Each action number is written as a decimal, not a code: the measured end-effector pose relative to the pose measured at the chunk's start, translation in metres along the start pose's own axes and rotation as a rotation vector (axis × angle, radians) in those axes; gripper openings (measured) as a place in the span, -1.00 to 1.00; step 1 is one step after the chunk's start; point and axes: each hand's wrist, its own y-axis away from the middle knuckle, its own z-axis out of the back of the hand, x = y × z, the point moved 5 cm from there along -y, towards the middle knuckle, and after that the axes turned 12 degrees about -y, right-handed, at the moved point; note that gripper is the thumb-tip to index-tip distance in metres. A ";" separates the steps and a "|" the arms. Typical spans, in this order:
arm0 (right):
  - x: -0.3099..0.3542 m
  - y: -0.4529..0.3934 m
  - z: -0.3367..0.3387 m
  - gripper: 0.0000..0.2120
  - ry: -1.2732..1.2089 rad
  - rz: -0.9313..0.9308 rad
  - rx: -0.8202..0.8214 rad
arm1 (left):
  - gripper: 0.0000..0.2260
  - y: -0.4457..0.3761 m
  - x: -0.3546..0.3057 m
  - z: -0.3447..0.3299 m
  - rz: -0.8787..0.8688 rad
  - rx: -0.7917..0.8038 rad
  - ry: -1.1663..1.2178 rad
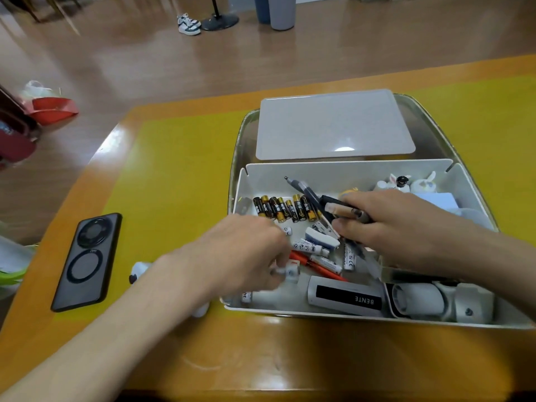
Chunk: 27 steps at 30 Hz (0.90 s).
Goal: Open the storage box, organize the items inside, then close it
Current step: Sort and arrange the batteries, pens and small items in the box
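Observation:
The white storage box [319, 171] stands open on the table, its flat lid [333, 124] lying behind it in a clear tray. Inside, a row of black and gold batteries [282, 208] lines the back left; white batteries [310, 247], an eraser [322, 239] and a red pen [319, 266] lie loose in the middle. My left hand [246, 253] reaches into the box's left part, fingers pinched on a small white item [291, 269]. My right hand [397, 224] is closed on a bundle of pens [342, 211] over the middle.
A dark phone [87, 261] lies on the yellow mat at left. A grey BENTE device [345, 298] and a white cylindrical gadget [420, 300] fill the box's front. Small rabbit figures [406, 182] sit at its back right. The table edge is close to me.

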 end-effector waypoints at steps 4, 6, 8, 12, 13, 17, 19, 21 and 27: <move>-0.003 0.002 0.009 -0.66 -0.055 0.011 -0.043 | -0.82 -0.016 0.018 0.009 0.122 -0.165 -0.098; -0.004 0.002 0.009 -0.66 -0.075 0.006 -0.043 | -0.87 -0.027 0.024 0.004 0.164 -0.183 -0.173; -0.005 0.002 0.008 -0.66 -0.081 -0.005 -0.034 | -0.90 -0.035 0.026 -0.001 0.179 -0.197 -0.209; -0.008 0.002 0.009 -0.67 -0.123 -0.029 -0.029 | -0.90 -0.044 0.027 -0.010 0.175 -0.182 -0.184; -0.010 0.003 0.011 -0.67 -0.139 -0.030 -0.034 | -0.91 -0.044 0.028 -0.010 0.176 -0.179 -0.178; -0.012 0.004 0.017 -0.66 -0.170 -0.015 -0.058 | -0.93 -0.042 0.026 -0.009 0.147 -0.142 -0.131; -0.013 0.004 0.018 -0.66 -0.182 -0.017 -0.061 | -0.93 -0.039 0.021 -0.006 0.121 -0.143 -0.089; -0.014 0.004 0.019 -0.66 -0.194 -0.021 -0.060 | -0.91 -0.035 0.013 0.000 0.062 -0.184 -0.003; -0.013 0.004 0.020 -0.68 -0.180 -0.027 -0.059 | -0.82 -0.034 -0.029 -0.013 -0.212 -0.065 0.026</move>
